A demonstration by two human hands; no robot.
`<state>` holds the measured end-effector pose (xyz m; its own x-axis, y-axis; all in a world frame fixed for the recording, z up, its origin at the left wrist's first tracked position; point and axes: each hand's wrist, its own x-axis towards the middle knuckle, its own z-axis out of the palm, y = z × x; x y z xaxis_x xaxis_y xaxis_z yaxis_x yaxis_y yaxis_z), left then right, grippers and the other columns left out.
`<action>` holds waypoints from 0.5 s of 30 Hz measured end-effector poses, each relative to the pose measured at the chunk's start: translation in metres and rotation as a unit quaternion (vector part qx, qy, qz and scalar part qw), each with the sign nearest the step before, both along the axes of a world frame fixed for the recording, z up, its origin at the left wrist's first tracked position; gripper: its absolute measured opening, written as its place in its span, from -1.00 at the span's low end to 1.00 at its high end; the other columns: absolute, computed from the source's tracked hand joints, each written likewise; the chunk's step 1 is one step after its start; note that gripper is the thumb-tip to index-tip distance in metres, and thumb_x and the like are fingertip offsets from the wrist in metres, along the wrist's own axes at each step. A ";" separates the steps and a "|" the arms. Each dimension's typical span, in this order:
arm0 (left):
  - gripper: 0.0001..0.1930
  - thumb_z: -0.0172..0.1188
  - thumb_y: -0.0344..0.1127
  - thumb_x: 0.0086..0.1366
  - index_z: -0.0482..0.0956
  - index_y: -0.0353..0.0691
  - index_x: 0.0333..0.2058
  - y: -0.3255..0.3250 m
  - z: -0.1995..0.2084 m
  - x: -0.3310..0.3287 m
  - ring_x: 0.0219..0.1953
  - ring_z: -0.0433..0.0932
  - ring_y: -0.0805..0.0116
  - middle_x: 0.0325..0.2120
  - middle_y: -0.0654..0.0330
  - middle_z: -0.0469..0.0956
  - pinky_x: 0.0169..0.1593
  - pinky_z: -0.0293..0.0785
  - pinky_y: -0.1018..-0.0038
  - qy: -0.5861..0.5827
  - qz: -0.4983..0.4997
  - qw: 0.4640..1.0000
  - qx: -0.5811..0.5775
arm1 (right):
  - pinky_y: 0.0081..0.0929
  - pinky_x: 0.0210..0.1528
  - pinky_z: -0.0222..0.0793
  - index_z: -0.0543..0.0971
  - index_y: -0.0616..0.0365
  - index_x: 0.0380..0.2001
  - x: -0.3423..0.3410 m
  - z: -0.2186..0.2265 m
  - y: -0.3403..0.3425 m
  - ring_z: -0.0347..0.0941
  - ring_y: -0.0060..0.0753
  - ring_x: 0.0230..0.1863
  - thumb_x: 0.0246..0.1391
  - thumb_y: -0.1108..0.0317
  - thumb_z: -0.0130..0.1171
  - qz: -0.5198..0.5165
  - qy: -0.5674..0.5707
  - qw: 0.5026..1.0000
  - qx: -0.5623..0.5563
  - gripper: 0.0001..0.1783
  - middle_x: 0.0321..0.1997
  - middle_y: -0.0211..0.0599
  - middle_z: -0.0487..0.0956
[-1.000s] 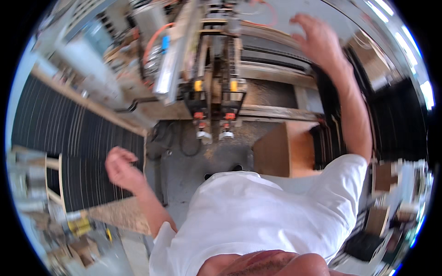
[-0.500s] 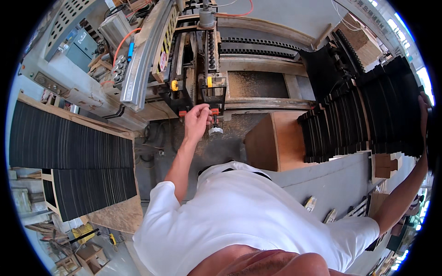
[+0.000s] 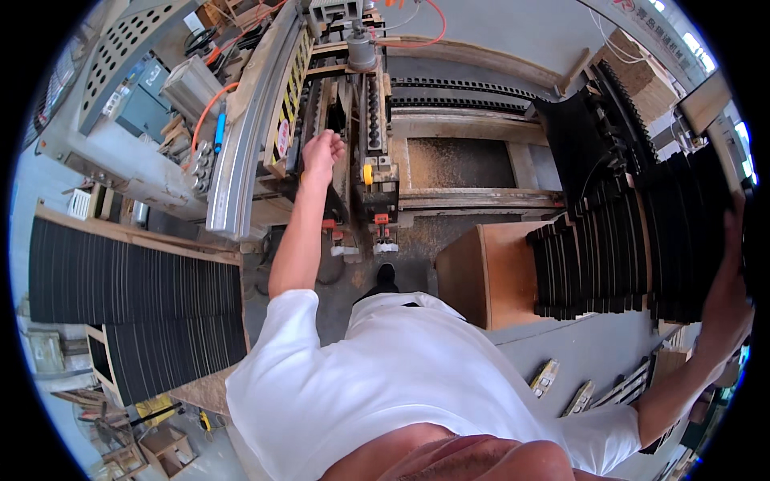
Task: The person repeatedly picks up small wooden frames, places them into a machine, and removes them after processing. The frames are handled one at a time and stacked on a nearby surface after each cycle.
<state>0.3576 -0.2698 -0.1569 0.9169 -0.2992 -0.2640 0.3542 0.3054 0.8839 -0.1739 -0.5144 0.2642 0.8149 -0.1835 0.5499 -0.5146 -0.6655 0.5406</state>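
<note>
My left hand (image 3: 323, 152) is over the machine's near end, between the striped guard (image 3: 290, 104) and the rail with a row of black rollers (image 3: 373, 108). Its fingers are curled closed; whatever they may hold is hidden. A yellow knob (image 3: 368, 174) sits just right of this hand, and a red clamp piece (image 3: 381, 219) is lower down. At the far right rim, my right hand (image 3: 731, 240) is stretched out beside a stack of black panels (image 3: 682, 232). Dark surroundings and blur hide its fingers, so I cannot make out what it touches.
More black panels (image 3: 136, 272) stand in rows at the left. A brown wooden box (image 3: 509, 268) supports part of the right stack. Sawdust lies on the machine bed (image 3: 437, 160). My dark shoe (image 3: 387, 276) is on the floor before the machine, and pallets (image 3: 613, 389) lie lower right.
My left hand has moved from beside the red clamp piece farther up along the machine. My right arm has shifted lower at the right rim. The whole view has tilted, bringing my shoe into sight.
</note>
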 end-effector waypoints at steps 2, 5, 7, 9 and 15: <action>-0.82 0.12 -0.20 0.31 0.50 -0.19 -0.31 -0.016 -0.023 0.058 -0.43 0.56 0.35 -0.44 0.25 0.56 -0.32 0.55 0.38 0.068 -0.017 0.996 -0.060 | -0.27 0.19 0.37 0.51 0.07 0.05 0.019 -0.019 0.026 0.40 -0.15 0.16 0.16 0.48 0.07 0.032 0.023 0.999 -0.002 -0.64 0.06 -0.24 0.53; -0.63 0.09 -0.05 0.31 0.41 -0.29 -0.17 -0.019 -0.067 0.155 -0.08 0.47 0.06 -0.16 -0.01 0.49 0.06 0.45 0.12 0.115 -0.002 0.987 -0.108 | -0.25 0.01 0.45 0.57 0.19 -0.08 0.083 -0.035 0.084 0.47 -0.10 0.03 -0.14 0.65 0.27 0.103 -0.010 0.990 0.092 -0.55 -0.07 -0.11 0.56; -0.58 0.08 0.02 0.28 0.40 -0.28 -0.18 -0.076 -0.079 0.189 0.01 0.41 0.01 -0.13 -0.03 0.46 0.15 0.34 0.09 0.091 -0.100 0.976 -0.170 | -0.25 -0.09 0.40 0.59 0.23 -0.26 0.102 -0.042 0.100 0.47 -0.05 -0.08 -0.27 0.60 0.31 0.081 -0.013 0.985 0.149 -0.63 -0.13 -0.11 0.56; -0.28 0.09 0.17 0.21 0.26 -0.35 0.09 -0.068 -0.078 0.241 0.08 0.36 0.05 0.02 -0.05 0.37 0.17 0.31 0.08 0.104 -0.075 0.982 -0.142 | -0.28 -0.15 0.38 0.57 0.18 -0.27 0.117 -0.066 0.082 0.46 -0.09 -0.14 -0.26 0.48 0.27 0.149 -0.029 0.971 0.186 -0.65 -0.16 -0.14 0.55; 0.00 0.18 0.41 0.02 0.16 -0.34 0.17 -0.102 -0.062 0.298 -0.03 0.34 0.26 0.08 0.09 0.26 0.07 0.31 0.28 0.189 0.025 0.980 -0.061 | -0.31 -0.21 0.29 0.49 0.13 -0.33 0.148 -0.127 0.051 0.36 -0.27 -0.27 -0.06 0.39 0.09 0.115 -0.036 0.944 0.306 -0.83 -0.41 -0.30 0.45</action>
<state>0.6557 -0.3714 -0.2186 0.7747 -0.3070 -0.5529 0.6313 0.4261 0.6480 -0.0262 -0.4631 0.1367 0.8367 -0.3077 0.4531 -0.3392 -0.9406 -0.0123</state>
